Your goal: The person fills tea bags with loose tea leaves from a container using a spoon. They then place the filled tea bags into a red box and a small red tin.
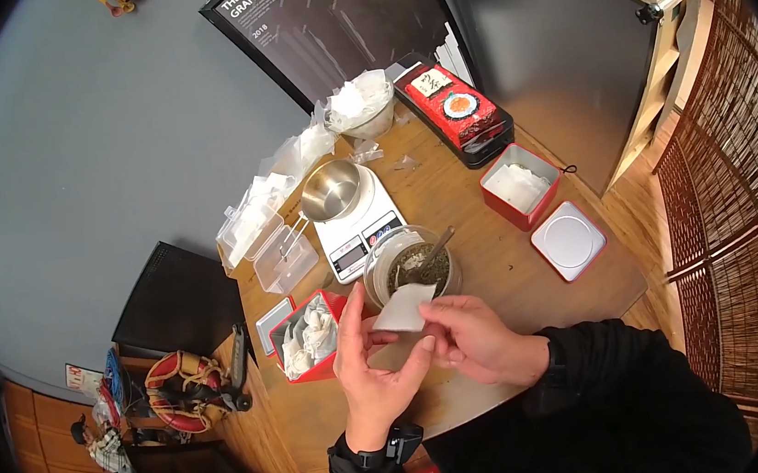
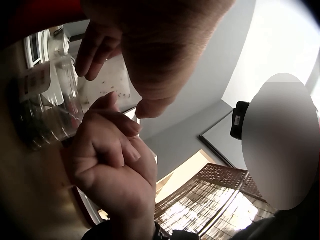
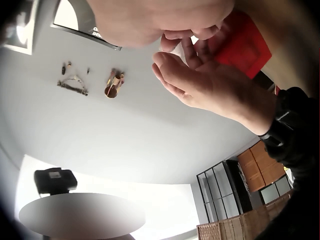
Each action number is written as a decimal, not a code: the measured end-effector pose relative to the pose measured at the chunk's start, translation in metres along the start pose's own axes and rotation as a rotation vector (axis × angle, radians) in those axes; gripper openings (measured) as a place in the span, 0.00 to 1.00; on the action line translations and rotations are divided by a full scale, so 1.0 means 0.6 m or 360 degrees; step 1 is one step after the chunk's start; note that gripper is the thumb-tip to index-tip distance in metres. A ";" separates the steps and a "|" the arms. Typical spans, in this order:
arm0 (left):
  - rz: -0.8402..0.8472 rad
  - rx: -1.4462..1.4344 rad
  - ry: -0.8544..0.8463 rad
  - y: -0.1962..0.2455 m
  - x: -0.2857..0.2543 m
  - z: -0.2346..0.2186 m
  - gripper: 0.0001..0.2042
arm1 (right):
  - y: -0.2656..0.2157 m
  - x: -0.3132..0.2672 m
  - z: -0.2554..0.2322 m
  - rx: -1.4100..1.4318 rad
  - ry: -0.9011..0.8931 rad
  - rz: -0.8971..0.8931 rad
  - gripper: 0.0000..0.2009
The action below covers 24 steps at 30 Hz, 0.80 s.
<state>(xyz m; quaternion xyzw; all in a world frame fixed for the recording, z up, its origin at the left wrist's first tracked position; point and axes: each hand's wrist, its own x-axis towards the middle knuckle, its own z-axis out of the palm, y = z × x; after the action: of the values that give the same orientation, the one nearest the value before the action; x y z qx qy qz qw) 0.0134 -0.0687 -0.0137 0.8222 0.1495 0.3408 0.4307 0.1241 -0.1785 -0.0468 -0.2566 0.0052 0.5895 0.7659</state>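
A small white tea bag (image 1: 404, 311) is held up in front of my body, and dark specks show through it in the left wrist view. My right hand (image 1: 482, 341) pinches its edge between thumb and forefinger. Straight fingers of my left hand (image 1: 377, 380) lie at the bag's left side and behind it, its thumb apart from the bag. Just beyond stands a clear plastic jar (image 1: 453, 277) of chopped dried leaves (image 1: 419, 269), a spoon (image 1: 441, 243) sticking out. Left of the hands, a red tin (image 1: 324, 369) contains several white filled bags (image 1: 310, 331).
A white kitchen scale (image 1: 363, 215) bears a metal pan (image 1: 331, 191). Behind are a clear plastic box (image 1: 288, 264), a bowl of white bags (image 1: 368, 129) and a red package (image 1: 453, 104). At right stand another red tin (image 1: 510, 206) and a lid (image 1: 569, 240).
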 end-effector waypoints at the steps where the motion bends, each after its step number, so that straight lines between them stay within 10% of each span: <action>1: 0.0044 0.0035 -0.0020 -0.001 -0.002 -0.002 0.43 | 0.001 -0.001 -0.002 0.0006 -0.0014 -0.0068 0.12; 24: 0.0058 0.0208 0.0098 -0.019 -0.023 -0.001 0.22 | 0.019 0.003 -0.016 -0.0662 -0.0151 -0.0052 0.12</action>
<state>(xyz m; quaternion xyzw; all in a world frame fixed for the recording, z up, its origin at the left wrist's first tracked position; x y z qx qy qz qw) 0.0033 -0.0689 -0.0288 0.8403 0.1696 0.3632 0.3649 0.1170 -0.1786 -0.0602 -0.3812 -0.1569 0.5767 0.7053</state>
